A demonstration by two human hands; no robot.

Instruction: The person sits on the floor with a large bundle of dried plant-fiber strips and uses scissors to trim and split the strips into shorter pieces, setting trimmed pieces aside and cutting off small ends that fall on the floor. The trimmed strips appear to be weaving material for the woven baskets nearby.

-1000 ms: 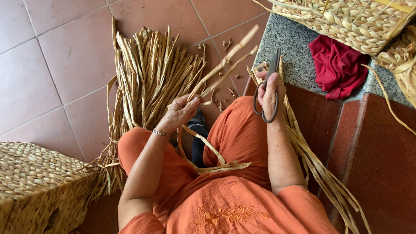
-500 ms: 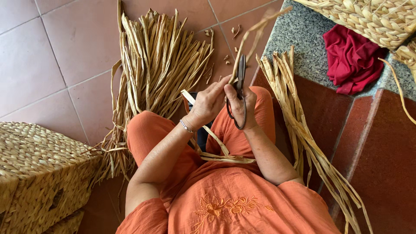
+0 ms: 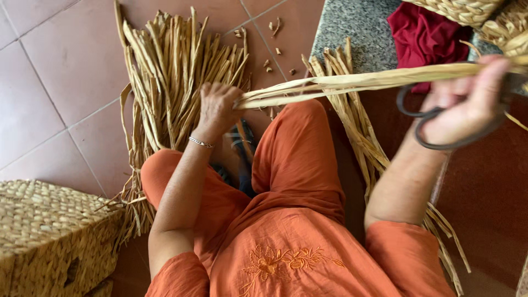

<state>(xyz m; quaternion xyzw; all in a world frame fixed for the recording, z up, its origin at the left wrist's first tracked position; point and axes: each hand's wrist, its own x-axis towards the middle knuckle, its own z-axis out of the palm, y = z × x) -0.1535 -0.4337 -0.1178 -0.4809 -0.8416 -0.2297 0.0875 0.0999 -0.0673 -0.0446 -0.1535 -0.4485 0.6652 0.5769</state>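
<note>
My left hand [image 3: 217, 107] pinched pale dried reed strips [image 3: 352, 82]; my right hand [image 3: 467, 104], beyond strips' far end, gripped them plus dark metal scissors [image 3: 434, 118].

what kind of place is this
Likely a home basket-weaving spot on a tiled floor: dried reed strips lie in piles, and woven baskets stand nearby.

Hands now wide apart, straw strands [image 3: 352, 83] stretched taut between left hand [image 3: 218, 109] and right hand [image 3: 467, 104].
</note>
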